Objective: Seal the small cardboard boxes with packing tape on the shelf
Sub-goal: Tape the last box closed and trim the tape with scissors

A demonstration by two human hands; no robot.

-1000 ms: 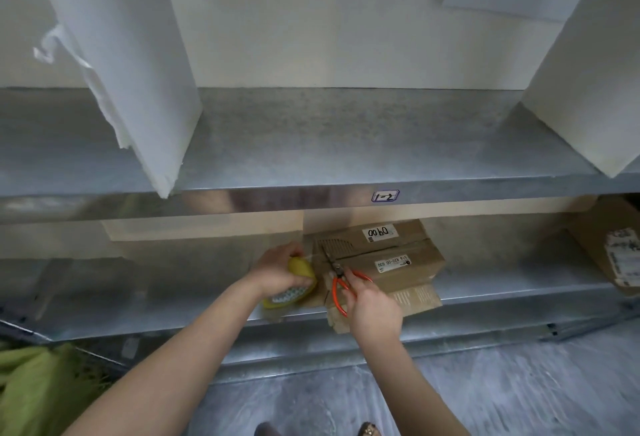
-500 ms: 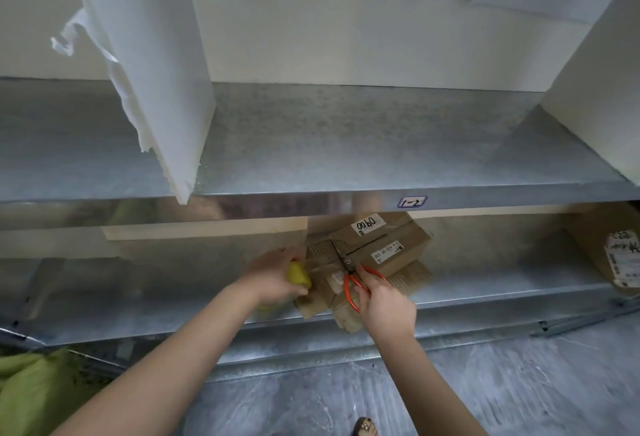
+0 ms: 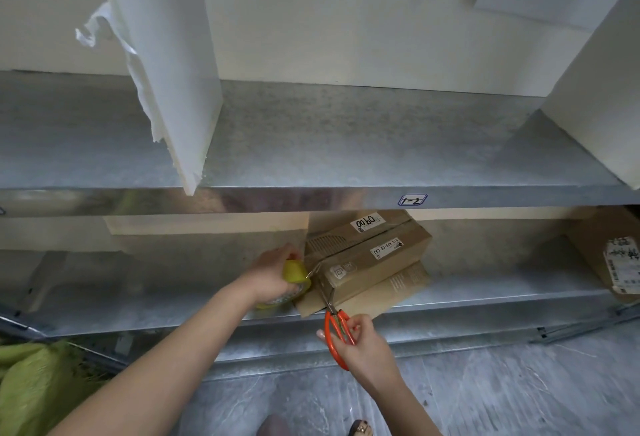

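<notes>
A small cardboard box with white labels sits on the lower metal shelf, tilted, on a flat piece of cardboard. My left hand grips a yellow roll of packing tape just left of the box, with a strip of tape stretched from it to the box's near corner. My right hand holds orange-handled scissors in front of the shelf edge. Their blades point up at the tape by the box's front left corner.
The upper metal shelf carries white foam boards at left and right. Another labelled cardboard box lies at the far right of the lower shelf. A green cloth sits at lower left. Grey floor lies below.
My right hand has drawn back toward me with the scissors, now lower and off the box's top. My left hand with the tape roll stays beside the box. The camera has tilted slightly.
</notes>
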